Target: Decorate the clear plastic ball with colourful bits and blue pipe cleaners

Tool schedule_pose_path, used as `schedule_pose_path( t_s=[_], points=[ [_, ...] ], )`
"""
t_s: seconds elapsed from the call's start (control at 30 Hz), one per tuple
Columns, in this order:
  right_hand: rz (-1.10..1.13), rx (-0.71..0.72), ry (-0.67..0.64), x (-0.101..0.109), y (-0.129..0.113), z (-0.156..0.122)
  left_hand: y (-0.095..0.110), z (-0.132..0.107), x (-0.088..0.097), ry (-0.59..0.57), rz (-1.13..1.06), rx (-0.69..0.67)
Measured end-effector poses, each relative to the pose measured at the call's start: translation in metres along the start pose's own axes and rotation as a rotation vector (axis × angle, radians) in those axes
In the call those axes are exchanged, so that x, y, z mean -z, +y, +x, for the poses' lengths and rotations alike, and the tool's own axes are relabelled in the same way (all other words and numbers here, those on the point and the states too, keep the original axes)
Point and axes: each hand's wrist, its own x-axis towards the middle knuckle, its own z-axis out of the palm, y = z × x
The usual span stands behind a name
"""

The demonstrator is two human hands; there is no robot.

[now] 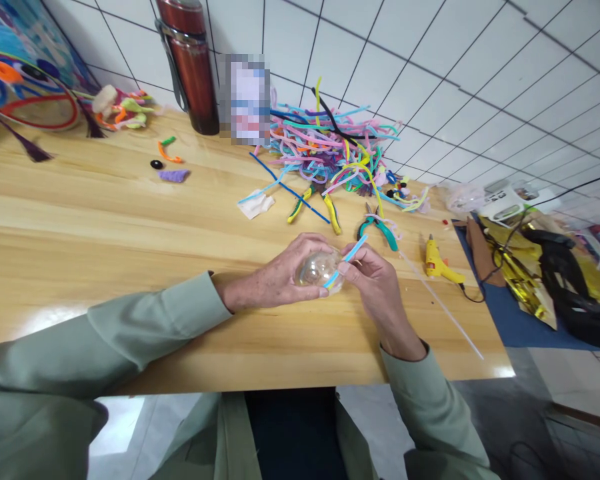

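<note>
Just above the table's front half, my left hand [285, 273] is wrapped round a clear, rounded plastic piece [317, 269], perhaps a cut bottle end. My right hand [373, 277] pinches a light blue pipe cleaner [355, 249] between thumb and fingers. The pipe cleaner slants across the right rim of the clear piece, and its lower end reaches my left thumb. A bit of yellow shows by that lower end. Beyond my hands lie teal-handled pliers [377, 230] and yellow-and-green-handled pliers [321, 203].
A heap of coloured pipe cleaners [330, 143] lies against the tiled wall. To the right are a yellow glue gun [440, 260] with its cord and a thin white stick [445, 308]. A red thermos [190, 67] stands at the back left, near a purple piece [174, 175].
</note>
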Motion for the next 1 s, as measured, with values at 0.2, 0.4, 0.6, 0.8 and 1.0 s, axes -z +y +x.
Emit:
schedule_pose_path(
  t_s=[0.2, 0.4, 0.6, 0.8, 1.0],
  points=[
    [-0.006, -0.020, 0.019, 0.000, 0.004, -0.003, -0.002, -0.002, -0.002, -0.006, 0.009, -0.040],
    [0.071, -0.093, 0.032, -0.003, 0.004, -0.005, 0.000, -0.006, -0.004, -0.006, 0.042, -0.032],
    [0.192, -0.227, 0.012, -0.004, -0.004, -0.007, -0.001, -0.009, -0.003, -0.053, 0.075, -0.016],
    [0.214, -0.222, -0.024, -0.003, -0.004, -0.009, -0.006, -0.009, -0.004, -0.050, 0.092, -0.079],
    [0.171, -0.142, 0.001, -0.002, 0.002, -0.009, -0.006, -0.011, -0.005, -0.064, 0.143, -0.008]
  ],
)
